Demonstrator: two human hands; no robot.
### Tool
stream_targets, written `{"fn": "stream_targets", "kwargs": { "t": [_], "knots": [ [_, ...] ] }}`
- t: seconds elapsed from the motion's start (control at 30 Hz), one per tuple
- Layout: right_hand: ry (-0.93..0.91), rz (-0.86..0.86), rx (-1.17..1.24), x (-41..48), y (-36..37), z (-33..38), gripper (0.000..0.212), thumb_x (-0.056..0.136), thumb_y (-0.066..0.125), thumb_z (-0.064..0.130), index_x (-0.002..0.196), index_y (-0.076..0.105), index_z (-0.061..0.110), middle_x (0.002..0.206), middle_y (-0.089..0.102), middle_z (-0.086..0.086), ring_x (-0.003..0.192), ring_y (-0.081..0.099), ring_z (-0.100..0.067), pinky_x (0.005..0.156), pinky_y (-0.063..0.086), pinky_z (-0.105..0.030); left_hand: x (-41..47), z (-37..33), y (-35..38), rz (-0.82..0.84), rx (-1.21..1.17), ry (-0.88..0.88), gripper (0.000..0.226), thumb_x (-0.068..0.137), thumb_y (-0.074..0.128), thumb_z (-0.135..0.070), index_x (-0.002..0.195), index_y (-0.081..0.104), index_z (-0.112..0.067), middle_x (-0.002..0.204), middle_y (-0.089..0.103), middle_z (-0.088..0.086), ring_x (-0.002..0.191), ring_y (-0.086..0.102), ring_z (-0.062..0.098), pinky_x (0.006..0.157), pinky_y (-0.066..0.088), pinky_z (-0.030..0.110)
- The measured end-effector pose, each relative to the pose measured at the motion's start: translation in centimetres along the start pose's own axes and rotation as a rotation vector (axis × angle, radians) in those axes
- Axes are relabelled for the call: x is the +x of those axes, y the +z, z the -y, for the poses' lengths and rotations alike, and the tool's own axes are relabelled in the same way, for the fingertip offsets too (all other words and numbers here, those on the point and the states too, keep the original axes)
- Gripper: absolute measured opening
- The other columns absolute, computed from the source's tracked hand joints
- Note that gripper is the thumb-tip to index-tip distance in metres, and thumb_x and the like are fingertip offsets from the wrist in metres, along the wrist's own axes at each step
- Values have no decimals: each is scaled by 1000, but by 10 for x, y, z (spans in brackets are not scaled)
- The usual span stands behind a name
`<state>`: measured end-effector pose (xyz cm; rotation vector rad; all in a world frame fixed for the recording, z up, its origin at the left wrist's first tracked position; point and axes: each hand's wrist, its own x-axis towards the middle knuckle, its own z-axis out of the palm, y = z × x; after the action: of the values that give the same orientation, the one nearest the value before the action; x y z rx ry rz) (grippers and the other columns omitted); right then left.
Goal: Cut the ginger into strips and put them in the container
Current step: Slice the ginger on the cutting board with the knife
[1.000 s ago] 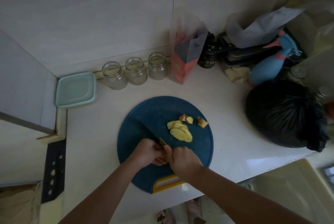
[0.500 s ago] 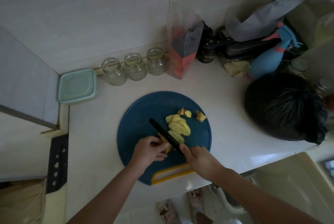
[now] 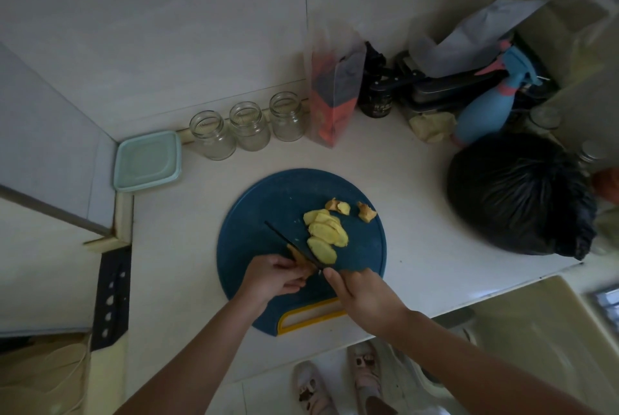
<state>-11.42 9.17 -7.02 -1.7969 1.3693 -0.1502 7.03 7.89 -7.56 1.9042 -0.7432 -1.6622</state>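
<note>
Head view: left hand (image 3: 273,277) grip curled, pinching ginger piece (image 3: 299,261) on blue cutting board (image 3: 268,200). Right hand (image 3: 365,297) grip wrapped round knife (image 3: 288,242), blade against the piece. Cut slices (image 3: 325,234) just beside.

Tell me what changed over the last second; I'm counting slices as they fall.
The right hand drew back rightward, baring the knife blade; one more slice lies beside it. The left hand still grips the ginger piece; the container stays put.
</note>
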Motion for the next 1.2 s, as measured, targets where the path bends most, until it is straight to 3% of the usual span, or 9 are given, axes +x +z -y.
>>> {"fn": "stream_targets", "kwargs": {
  "t": [0.6,0.77,1.07,1.2],
  "knots": [
    [-83,-34,-146,-3,4,-6,46,96,20,54,62,33,27,57,40,7,58,47,-17,63,44,-35,3,-1,-1,4,86,18,23,78,75,-11,94,63,0,79,71,16,71,70,21,63,58,26],
    [-90,-38,-121,-4,4,-8,51,89,10,61,64,37,24,57,40,7,56,45,-16,63,44,-35,5,-3,-2,16,116,17,21,77,75,-10,91,64,-1,77,71,14,68,70,18,61,58,24],
    [-56,-8,-39,-4,7,-7,48,96,20,53,64,38,22,57,42,4,53,42,-14,62,43,-37,7,-2,-3,29,145,38,16,75,78,-13,82,65,-7,74,72,10,68,70,18,64,58,26],
    [-57,7,-49,-2,6,-8,63,87,7,65,70,46,19,62,48,1,56,47,-14,63,45,-36,8,-4,-4,69,209,85,10,76,77,-13,77,68,-10,71,73,6,67,70,18,63,58,27]
  ]
}}
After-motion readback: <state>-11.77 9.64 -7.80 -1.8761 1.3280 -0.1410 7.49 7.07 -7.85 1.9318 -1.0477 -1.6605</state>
